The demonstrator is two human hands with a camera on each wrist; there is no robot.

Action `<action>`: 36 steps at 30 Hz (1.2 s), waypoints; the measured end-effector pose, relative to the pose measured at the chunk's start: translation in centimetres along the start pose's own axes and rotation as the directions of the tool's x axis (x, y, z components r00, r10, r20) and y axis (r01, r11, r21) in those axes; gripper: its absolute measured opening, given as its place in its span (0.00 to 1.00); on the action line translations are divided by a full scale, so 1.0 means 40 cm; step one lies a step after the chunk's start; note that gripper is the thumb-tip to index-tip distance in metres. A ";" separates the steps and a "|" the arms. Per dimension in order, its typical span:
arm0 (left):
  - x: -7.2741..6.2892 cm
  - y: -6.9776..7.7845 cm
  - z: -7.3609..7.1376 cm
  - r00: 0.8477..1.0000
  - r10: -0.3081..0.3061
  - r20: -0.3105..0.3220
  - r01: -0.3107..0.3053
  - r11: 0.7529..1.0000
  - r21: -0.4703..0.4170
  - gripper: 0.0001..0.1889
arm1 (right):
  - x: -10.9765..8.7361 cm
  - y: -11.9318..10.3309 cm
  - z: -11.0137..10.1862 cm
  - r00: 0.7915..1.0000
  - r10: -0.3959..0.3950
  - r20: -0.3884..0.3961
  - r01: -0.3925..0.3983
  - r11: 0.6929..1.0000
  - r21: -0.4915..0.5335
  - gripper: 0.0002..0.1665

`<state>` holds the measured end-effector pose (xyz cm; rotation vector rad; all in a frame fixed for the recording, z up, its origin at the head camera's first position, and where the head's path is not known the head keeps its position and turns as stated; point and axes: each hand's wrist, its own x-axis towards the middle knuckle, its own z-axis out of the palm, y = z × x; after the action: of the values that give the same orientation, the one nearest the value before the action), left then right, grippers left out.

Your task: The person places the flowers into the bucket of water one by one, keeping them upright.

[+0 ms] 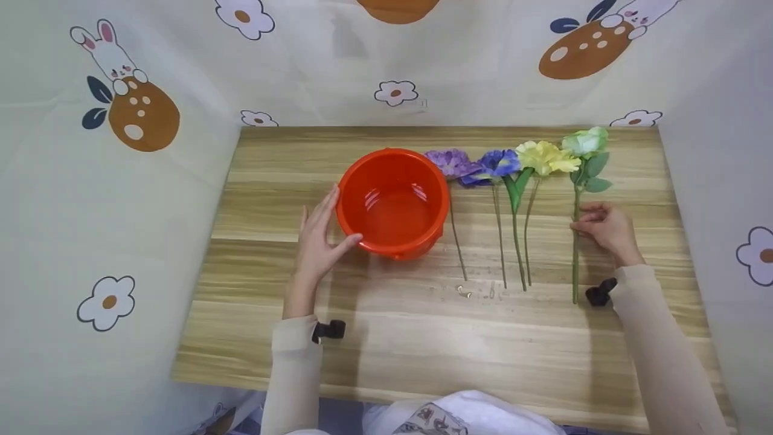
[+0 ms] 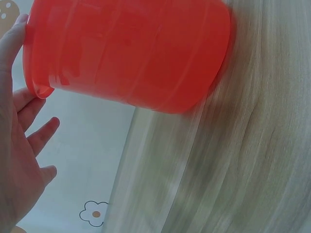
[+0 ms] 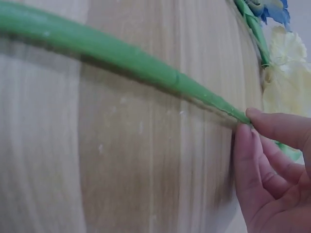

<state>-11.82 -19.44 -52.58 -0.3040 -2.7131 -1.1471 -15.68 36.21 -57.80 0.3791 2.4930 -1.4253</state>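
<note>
Head view: off-white backdrop (image 1: 314, 78) with rabbit and flower prints on three sides of a rectangular wood-grain counter (image 1: 447, 350). Red glossy plastic bucket (image 1: 416, 244), round mouth, tapered wall, sits upright left of the flowers. Both forearms in cream sleeves (image 1: 664, 338) reach forward from the near edge, spread apart, a small black wrist mount (image 1: 329, 330) on the left one.

Pale-green rose-like flower (image 1: 578, 181), layered petals, oval leaves, long smooth green stem, lies far right in the row, bloom toward the back. Left of it, in order: yellow ruffled flower (image 1: 545, 158), blue-violet ruffled flower (image 1: 500, 163), purple ruffled flower (image 1: 452, 163) just beside the bucket. Thin stems point to the near side.

Left hand (image 1: 317, 241): fingers spread wide, fairly straight, touching the bucket's left side, thumb on the near-left rim; left wrist view has some fingers clear of the plastic. Right hand (image 1: 610, 232): thumb and index pinch the rose's stem below the leaves, no gap beyond stem thickness, other fingers bent; wrist angled inward.

Smallest: clear bits (image 1: 464, 292) near the stem ends.
</note>
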 end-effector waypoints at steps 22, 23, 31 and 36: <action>0.000 0.000 0.000 1.000 -0.017 0.010 0.017 1.000 -0.006 0.47 | -0.041 -0.042 -0.022 0.958 0.163 0.238 -0.272 0.784 0.558 0.15; 0.000 0.000 0.000 1.000 -0.018 0.010 0.018 1.000 -0.007 0.47 | -0.040 -0.038 -0.022 0.958 0.161 0.238 -0.272 0.778 0.566 0.15; 0.001 -0.003 0.002 1.000 -0.021 0.004 0.021 1.000 -0.014 0.47 | -0.045 -0.031 -0.023 0.967 0.159 0.200 -0.252 0.729 0.637 0.16; 0.001 -0.003 0.001 1.000 -0.029 0.008 0.029 0.999 -0.014 0.47 | -0.055 -0.048 -0.029 0.970 0.176 0.166 -0.242 0.703 0.668 0.14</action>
<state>-11.88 -19.49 -52.69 -0.2732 -2.7260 -1.1753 -14.38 36.04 -54.97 0.6854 1.6797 -2.1631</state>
